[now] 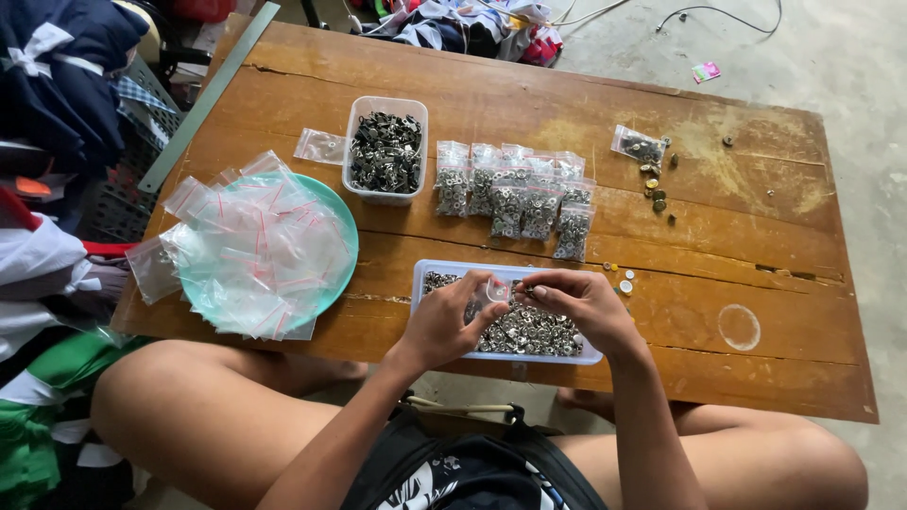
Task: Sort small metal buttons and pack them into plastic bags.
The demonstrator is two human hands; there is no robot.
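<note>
My left hand (452, 319) holds a small clear zip bag (496, 290) open over a shallow clear tray (427, 271) full of small silver metal fasteners. My right hand (581, 304) pinches a few of those fasteners at the bag's mouth. Both hands hover just above the tray at the near edge of the wooden table (737, 255).
Several filled bags of fasteners (515, 194) lie behind the tray. A clear tub of dark metal parts (385, 151) stands beside them. A teal plate (340, 222) piled with empty zip bags sits at left. A small bag and loose fasteners (647, 161) lie far right. Clothes are heaped left.
</note>
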